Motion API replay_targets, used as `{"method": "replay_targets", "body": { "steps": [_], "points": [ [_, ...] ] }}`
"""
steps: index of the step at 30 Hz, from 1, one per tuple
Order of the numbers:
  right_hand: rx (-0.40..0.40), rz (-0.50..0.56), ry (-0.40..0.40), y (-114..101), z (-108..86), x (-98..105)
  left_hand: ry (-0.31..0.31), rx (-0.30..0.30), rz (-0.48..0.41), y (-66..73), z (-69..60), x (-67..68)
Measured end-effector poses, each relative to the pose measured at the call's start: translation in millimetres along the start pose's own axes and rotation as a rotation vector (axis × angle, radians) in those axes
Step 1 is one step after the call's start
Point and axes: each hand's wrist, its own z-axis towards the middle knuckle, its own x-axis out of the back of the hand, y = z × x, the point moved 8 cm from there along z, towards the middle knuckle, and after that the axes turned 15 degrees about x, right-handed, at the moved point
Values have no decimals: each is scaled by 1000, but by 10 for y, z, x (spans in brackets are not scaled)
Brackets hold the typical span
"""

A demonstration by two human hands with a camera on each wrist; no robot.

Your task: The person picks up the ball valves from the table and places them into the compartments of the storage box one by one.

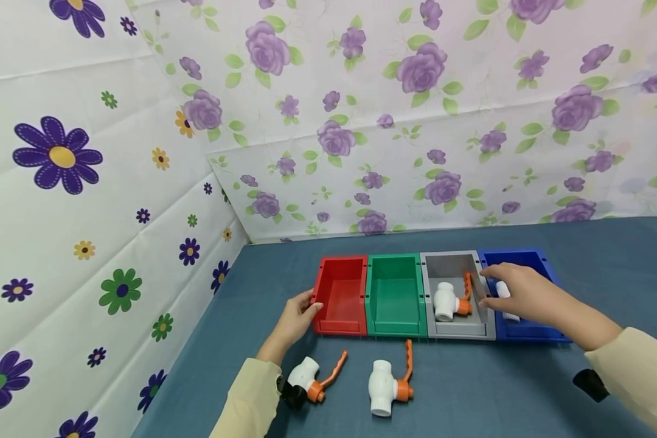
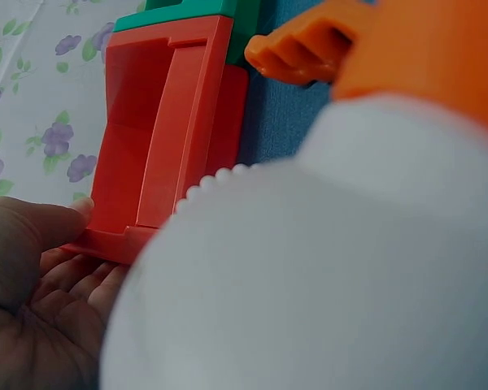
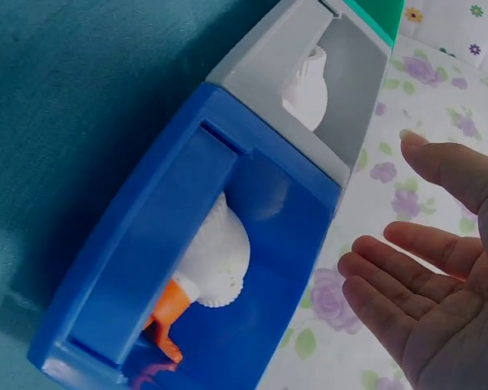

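My left hand (image 1: 292, 319) (image 2: 57, 301) grips the outer wall of the red bin (image 1: 340, 327) (image 2: 179, 130), thumb over the rim and fingers below it. Over the grey bin (image 1: 460, 331) and the blue bin (image 1: 531, 333) (image 3: 146, 236), my right hand (image 1: 525, 295) (image 3: 447, 284) hovers with fingers spread, holding nothing. One white valve with an orange handle (image 1: 445, 302) lies in the grey bin. Another valve (image 3: 220, 256) is in the blue bin, partly hidden by my right hand in the head view.
A green bin (image 1: 396, 298) stands between the red and grey bins. Two more white valves with orange handles lie in front of the row, one (image 1: 305, 372) (image 2: 309, 268) beside my left wrist and one (image 1: 382, 387) further right. Flowered cloth (image 1: 334, 176) hangs behind.
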Motion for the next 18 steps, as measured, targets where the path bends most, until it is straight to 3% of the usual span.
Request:
{"method": "replay_targets", "body": {
  "steps": [11,18],
  "points": [
    [-9,-18,33,42,-79,35,9,12,10,20,-21,7],
    [-37,-22,37,91,-138,50,-5,-18,24,38,-36,6]
  ]
}}
